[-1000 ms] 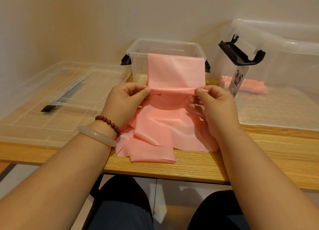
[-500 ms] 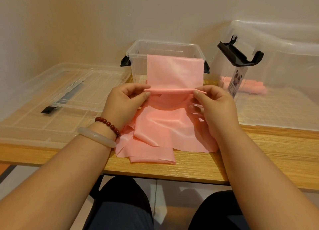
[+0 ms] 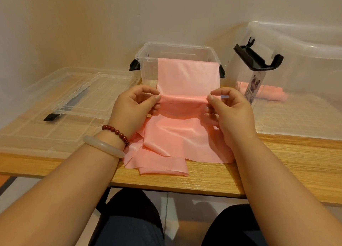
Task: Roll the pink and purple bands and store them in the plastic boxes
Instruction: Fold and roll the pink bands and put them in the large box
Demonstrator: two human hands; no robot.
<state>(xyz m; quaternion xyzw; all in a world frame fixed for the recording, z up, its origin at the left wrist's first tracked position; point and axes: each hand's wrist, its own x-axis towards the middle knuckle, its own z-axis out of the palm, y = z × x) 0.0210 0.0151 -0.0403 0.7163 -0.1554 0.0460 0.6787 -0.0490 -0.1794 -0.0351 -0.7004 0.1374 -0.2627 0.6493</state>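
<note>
Left hand (image 3: 133, 107) and right hand (image 3: 229, 110) both pinch the pink band (image 3: 185, 134), thumb against fingers, one at each end of a narrow rolled or folded ridge, just in front of the small clear box (image 3: 146, 70). Both grips closed on the band. Above the ridge the band runs up the box's front wall and over its front rim. Can't tell how far it goes inside. Below the ridge the band sags, then lies bunched in loose folds on the wooden table (image 3: 277, 162) in front of the box, one flap reaching the table's near edge.

The box is open-topped, with black latches on both its sides. Right of the box stands a large clear box (image 3: 305, 61), with a raised black latch (image 3: 259, 59) and a panda label (image 3: 254, 86) on the end facing the small box. Rolled pink bands (image 3: 273, 95) lie inside it on the bottom. Left of the small box, clear lids (image 3: 55, 116) lie flat on the table, stacked.

The left wrist has a dark red bead bracelet (image 3: 116, 133) and a pale bangle (image 3: 103, 147).
</note>
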